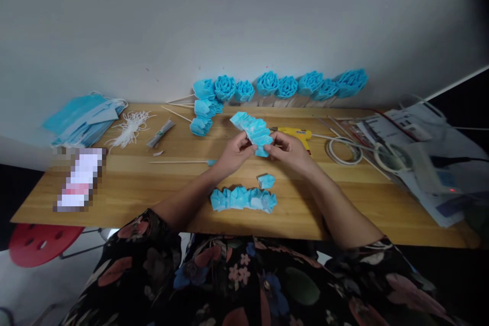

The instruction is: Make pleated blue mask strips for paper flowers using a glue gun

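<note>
Between my two hands is a pleated blue strip (254, 130), raised over the wooden table (183, 178). The fingers of my left hand (237, 153) pinch its near left edge. My right hand (290, 153) grips the lower right end, its thumb close to the left one. Below them on the table lie another folded blue strip (243, 198) and a small loose blue piece (266, 181). A yellow glue gun (294, 134) rests just behind my right hand. Left of my left hand is a thin stick (178, 162) with a blue tip.
Blue rose-like flowers (286, 86) line the wall, several on sticks. To the left are face masks (87, 119), white ear loops (132, 128), a bundle of thin strips (160, 132) and a phone (80, 178). Coiled cable (344, 152) and papers (431, 183) occupy the right side.
</note>
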